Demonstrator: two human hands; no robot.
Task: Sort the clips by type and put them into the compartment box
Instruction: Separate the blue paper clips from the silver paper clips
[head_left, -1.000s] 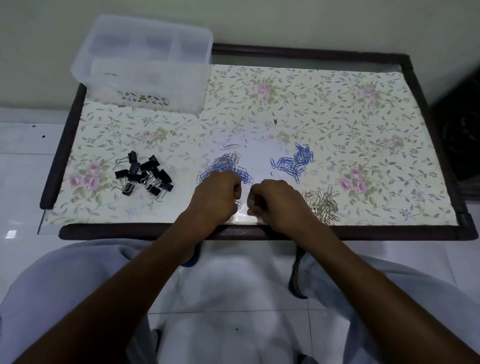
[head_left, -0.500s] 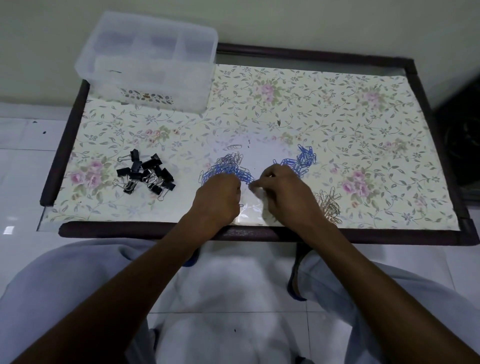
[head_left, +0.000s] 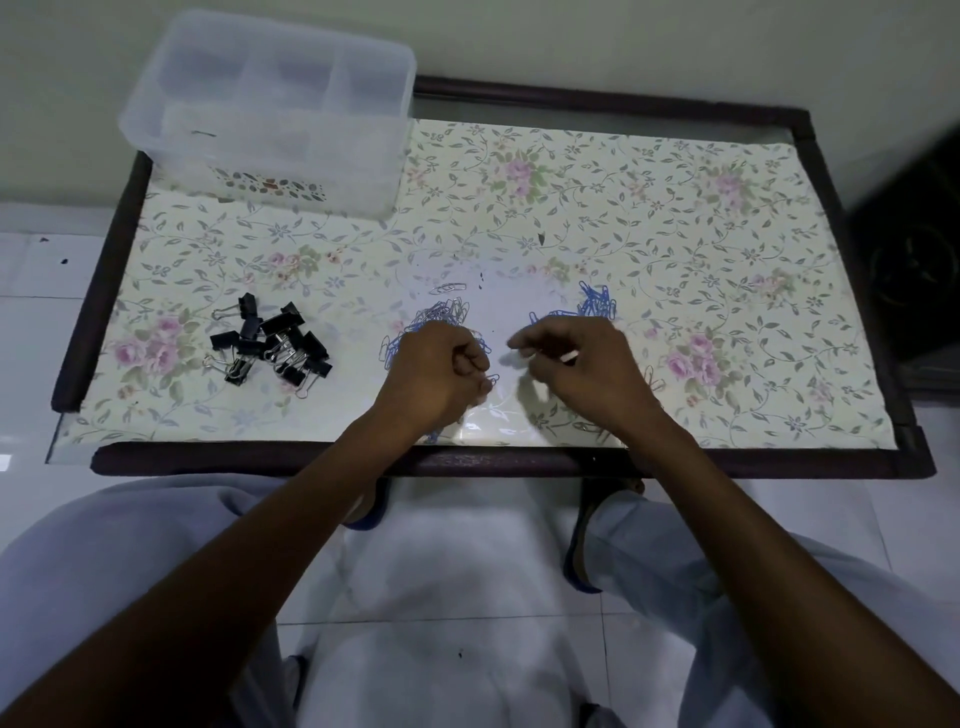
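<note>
Resting on the near part of the worktop (head_left: 675, 218), both hands sit close together above the mixed paper clips. The left hand (head_left: 434, 376) is curled into a loose fist over a heap of blue and silver clips (head_left: 441, 317); I cannot tell if it holds any clip inside. The right hand (head_left: 582, 369) has thumb and forefinger brought together at the tip, pointing to the left, but what it pinches is too small to see. Just behind the right hand lies a small pile of blue clips (head_left: 595, 304). A few silver clips (head_left: 653, 378) show at its right side, mostly hidden by the hand. The black binder clips (head_left: 270, 345) lie in their own group, well apart to the left. The box (head_left: 270, 109), clear plastic with compartments, stands at the far left corner of the worktop. A flowered sheet covers the worktop inside a dark frame (head_left: 519, 462). Below it the person's knees in pale cloth are visible.
</note>
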